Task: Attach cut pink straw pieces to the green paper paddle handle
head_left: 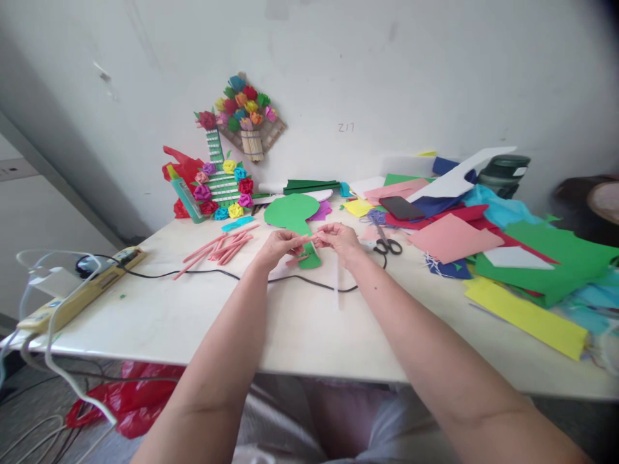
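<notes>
1. Left hand and right hand are facing each other above the stem of the green cutout, wrists angling inward, neither sitting clearly nearer.
2. Both are pinching a pink paper piece between fingertips over that stem, its long axis seemingly running hand to hand (tiny, mostly hidden).
3. Pink rolls are lying left of the green cutout, scissors right.

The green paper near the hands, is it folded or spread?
Spread: the green paper shows a wide, round end with no visible fold.
</notes>
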Motion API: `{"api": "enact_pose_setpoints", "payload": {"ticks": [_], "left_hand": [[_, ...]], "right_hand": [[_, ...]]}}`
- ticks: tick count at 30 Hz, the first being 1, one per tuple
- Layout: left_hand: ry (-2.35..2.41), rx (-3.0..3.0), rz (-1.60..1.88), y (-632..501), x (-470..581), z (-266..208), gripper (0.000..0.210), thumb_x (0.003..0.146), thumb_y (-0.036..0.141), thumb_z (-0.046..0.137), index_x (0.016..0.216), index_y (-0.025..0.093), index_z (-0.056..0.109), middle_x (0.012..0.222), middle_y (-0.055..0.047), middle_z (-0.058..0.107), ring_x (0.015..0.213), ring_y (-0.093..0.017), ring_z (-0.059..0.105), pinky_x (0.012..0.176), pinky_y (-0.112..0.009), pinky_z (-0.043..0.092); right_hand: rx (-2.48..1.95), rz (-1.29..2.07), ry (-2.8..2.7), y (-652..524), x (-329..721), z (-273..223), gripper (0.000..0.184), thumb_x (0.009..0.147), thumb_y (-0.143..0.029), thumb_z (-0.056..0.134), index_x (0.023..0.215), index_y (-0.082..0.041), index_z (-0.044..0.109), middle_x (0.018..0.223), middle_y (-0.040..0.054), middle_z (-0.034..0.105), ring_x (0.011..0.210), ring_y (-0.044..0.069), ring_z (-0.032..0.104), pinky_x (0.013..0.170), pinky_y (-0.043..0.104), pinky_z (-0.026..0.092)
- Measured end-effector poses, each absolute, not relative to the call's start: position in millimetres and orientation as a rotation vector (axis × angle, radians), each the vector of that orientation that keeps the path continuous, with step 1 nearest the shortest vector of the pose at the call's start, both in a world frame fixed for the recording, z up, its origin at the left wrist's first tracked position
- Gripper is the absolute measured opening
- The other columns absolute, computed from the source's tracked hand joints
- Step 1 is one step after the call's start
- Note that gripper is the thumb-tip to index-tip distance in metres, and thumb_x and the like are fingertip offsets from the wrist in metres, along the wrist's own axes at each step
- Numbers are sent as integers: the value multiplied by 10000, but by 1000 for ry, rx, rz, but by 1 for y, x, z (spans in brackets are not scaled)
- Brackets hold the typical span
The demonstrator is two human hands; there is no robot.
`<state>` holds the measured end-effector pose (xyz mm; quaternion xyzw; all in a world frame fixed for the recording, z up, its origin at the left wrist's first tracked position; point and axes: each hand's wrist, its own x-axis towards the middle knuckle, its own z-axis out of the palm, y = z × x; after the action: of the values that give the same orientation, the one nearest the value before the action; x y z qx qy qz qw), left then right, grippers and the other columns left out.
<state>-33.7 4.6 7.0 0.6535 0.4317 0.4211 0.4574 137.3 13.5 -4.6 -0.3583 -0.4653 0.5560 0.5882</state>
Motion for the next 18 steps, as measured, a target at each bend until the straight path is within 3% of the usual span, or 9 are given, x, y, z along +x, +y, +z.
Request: {"api": "enact_pose_setpoints", "payload": {"ticks": [7,14,18], "left_hand": [[1159,1633,1015,5,-32,6,364,553,439,723,582,104,583,505,-4,546,448,-65,446,467,-212,358],[1250,1723,989,7,-35,4,330,562,419,706,560,108,595,449,35,445,432,-50,344,433,-209,241],[1294,1792,943,6,-35,5,342,560,448,689,596,112,639,476,23,485,468,-64,368,451,-212,248]], "right_hand": [[-878,1153,-1283,18,140,-8,124,633,-98,630,737,-152,592,587,-16,628,505,103,580,555,250,473],[-956,531,-1804,26,147,-16,129,605,-102,685,708,-179,685,734,22,674,656,133,586,648,262,455],[-1012,388,-1958,28,153,-17,55,662,-189,685,711,-198,709,731,21,689,658,133,577,618,245,422]]}}
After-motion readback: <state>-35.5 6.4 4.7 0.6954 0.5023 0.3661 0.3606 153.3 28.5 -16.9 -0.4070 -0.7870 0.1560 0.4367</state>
